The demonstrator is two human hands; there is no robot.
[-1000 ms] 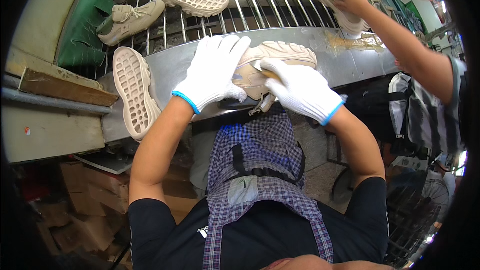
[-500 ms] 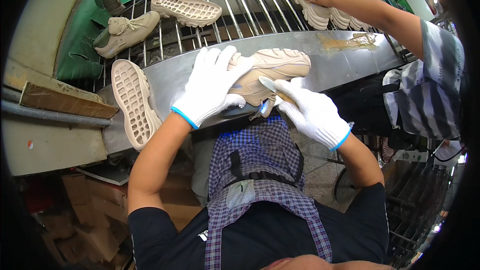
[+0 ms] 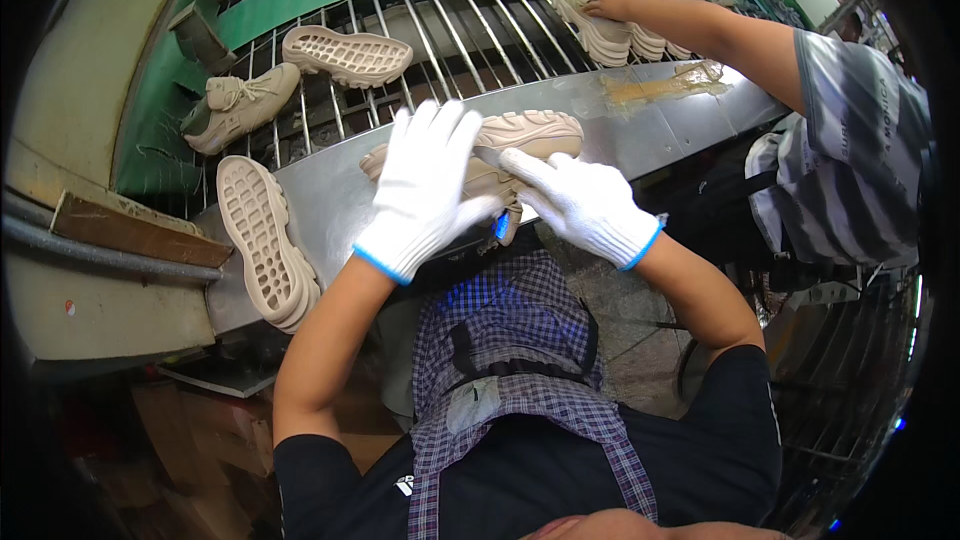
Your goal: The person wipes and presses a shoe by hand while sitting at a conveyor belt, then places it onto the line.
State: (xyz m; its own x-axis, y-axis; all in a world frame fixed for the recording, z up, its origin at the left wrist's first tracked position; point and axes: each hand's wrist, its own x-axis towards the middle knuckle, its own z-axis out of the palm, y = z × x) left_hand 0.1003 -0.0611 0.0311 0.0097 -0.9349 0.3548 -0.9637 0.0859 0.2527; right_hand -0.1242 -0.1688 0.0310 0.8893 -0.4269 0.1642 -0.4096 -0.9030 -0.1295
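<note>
On the metal ledge lies a beige sneaker [image 3: 535, 130], tipped on its side with the chunky sole edge away from me. My left hand [image 3: 425, 175], in a white knit glove with a blue cuff, lies over its left part, fingers stretched out and thumb pointing right. Part of the shoe is hidden beneath that glove. My right hand [image 3: 585, 198], gloved the same way, is closed around a flat-bladed knife [image 3: 487, 154]; the blade meets the shoe near the seam between upper and sole. Its handle is mostly covered by the glove.
A loose beige sole [image 3: 262, 235] lies at the ledge's left end. Past the ledge, metal rollers [image 3: 490, 30] carry another sole [image 3: 350, 53] and a beige shoe [image 3: 240, 105]. At the right, a co-worker's hand [image 3: 608, 2] touches a row of shoes [image 3: 590, 30].
Both hands and the sneaker have shifted slightly left in view. The knife blade now sits lower between the gloves, mostly covered. My left fingers have straightened upward.
</note>
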